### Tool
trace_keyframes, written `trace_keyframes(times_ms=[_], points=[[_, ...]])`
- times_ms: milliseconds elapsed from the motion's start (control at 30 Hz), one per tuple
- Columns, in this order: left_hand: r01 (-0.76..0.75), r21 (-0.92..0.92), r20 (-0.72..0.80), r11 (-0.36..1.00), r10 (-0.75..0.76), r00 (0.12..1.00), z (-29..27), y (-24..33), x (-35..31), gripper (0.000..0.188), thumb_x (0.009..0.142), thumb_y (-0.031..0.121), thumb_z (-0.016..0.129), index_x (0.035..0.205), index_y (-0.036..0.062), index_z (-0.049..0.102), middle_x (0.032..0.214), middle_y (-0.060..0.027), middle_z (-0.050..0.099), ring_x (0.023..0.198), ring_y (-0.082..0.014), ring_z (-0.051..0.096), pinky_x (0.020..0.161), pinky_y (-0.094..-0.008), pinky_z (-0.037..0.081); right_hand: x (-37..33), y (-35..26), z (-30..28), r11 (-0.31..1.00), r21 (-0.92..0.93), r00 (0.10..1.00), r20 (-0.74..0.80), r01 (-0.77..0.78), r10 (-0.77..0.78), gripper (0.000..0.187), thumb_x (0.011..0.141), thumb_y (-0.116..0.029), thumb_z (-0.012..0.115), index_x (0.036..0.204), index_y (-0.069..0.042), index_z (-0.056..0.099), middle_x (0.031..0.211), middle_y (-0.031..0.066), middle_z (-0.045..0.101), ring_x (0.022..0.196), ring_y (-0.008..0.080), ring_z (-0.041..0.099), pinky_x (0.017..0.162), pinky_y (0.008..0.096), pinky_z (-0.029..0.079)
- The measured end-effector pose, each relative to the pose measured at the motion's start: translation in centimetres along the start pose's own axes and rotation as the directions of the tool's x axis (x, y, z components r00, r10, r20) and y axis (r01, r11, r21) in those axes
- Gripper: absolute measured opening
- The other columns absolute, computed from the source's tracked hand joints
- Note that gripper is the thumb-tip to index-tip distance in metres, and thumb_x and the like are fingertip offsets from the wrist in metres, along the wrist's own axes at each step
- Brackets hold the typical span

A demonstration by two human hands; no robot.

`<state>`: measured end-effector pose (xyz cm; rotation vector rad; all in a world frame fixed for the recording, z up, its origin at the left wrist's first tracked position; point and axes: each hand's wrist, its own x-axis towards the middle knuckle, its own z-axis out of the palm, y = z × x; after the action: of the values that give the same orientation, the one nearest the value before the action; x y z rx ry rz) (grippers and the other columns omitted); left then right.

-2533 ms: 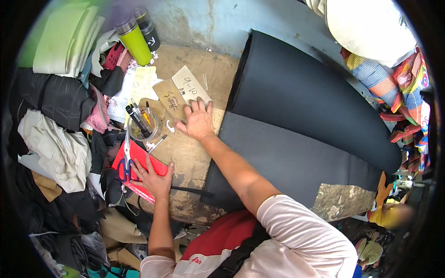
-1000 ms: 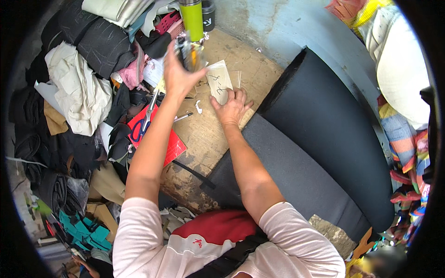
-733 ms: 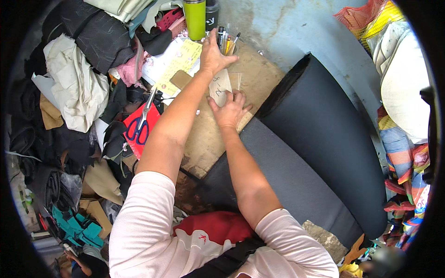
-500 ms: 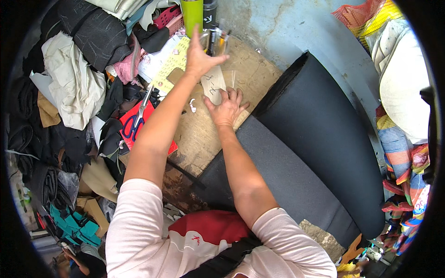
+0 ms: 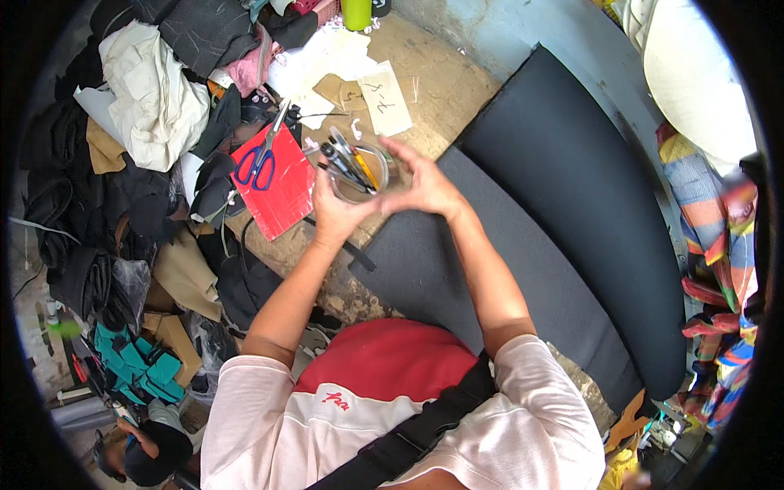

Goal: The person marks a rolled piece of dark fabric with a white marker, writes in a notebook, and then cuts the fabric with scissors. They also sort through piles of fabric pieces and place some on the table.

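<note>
Between my two hands is a clear pen cup [image 5: 348, 193], tilted, with several black pens and a yellow pencil [image 5: 365, 168] in it. My left hand [image 5: 339, 208] is wrapped round its near left side. On the right side my right hand [image 5: 426, 188] curves against it, fingers spread around the wall. Just beyond the cup lies a pale pattern piece [image 5: 385, 100] with handwritten marks, partly over a brown card piece [image 5: 336, 91]. To the left, blue-handled scissors [image 5: 258, 161] rest on a red sheet [image 5: 279, 196].
The wooden board [image 5: 445, 61] lies under these things. A large black foam roll [image 5: 584, 196] and a dark grey sheet [image 5: 506, 245] occupy the right. Heaped fabric [image 5: 155, 98] fills the left, and a green cup [image 5: 356, 14] stands at the far edge. A person [image 5: 159, 449] is at lower left.
My left hand has come back toward me from the far end of the board, and the pen cup with it. My right hand has left the pattern piece and joined on the cup.
</note>
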<state>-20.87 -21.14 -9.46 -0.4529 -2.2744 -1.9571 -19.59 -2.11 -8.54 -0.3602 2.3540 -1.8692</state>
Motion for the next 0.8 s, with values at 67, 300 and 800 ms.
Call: trace_keyframes(times_ms=[67,300,800], points=[[0.048,0.061,-0.006,0.997,-0.048,0.999,0.6,-0.1,-2.6,0.094,0.053,0.021,0.09,0.127,-0.0014,0.037,0.12,-0.0148,0.053,0.108,-0.0236,0.055,0.095,-0.0347,0.045,-3.0,-1.2,1.6,0.955,-0.271,0.992,-0.007,0.122,-0.129,0.111,0.045,-0.031,0.09,0.138,-0.003,0.036,0.14,0.0221,0.038,0.131,0.0349,0.035,0.109,0.0417,0.029],[0.13,-0.358,0.092,0.925,-0.104,0.99,1.6,0.1,-6.1,0.092,0.058,0.02,0.089,0.13,-0.0006,0.036,0.117,-0.0091,0.052,0.105,-0.0173,0.053,0.092,-0.0318,0.046,-8.1,-1.7,3.2,0.876,-0.481,0.986,-0.133,0.024,-0.1,0.088,0.052,-0.013,0.081,0.131,-0.003,0.042,0.134,0.0157,0.044,0.126,0.0363,0.038,0.106,0.0424,0.034],[0.116,-0.612,-0.041,0.782,-0.179,0.983,2.7,4.3,-6.9,0.025,0.099,0.024,0.042,0.085,0.0038,0.044,0.069,-0.006,0.053,0.064,-0.018,0.057,0.086,-0.0444,0.049,-13.9,1.7,5.8,0.937,-0.343,0.929,-0.365,-0.07,-0.065,0.091,0.054,-0.017,0.085,0.13,-0.003,0.038,0.131,0.0198,0.046,0.12,0.0369,0.048,0.102,0.0401,0.04]])
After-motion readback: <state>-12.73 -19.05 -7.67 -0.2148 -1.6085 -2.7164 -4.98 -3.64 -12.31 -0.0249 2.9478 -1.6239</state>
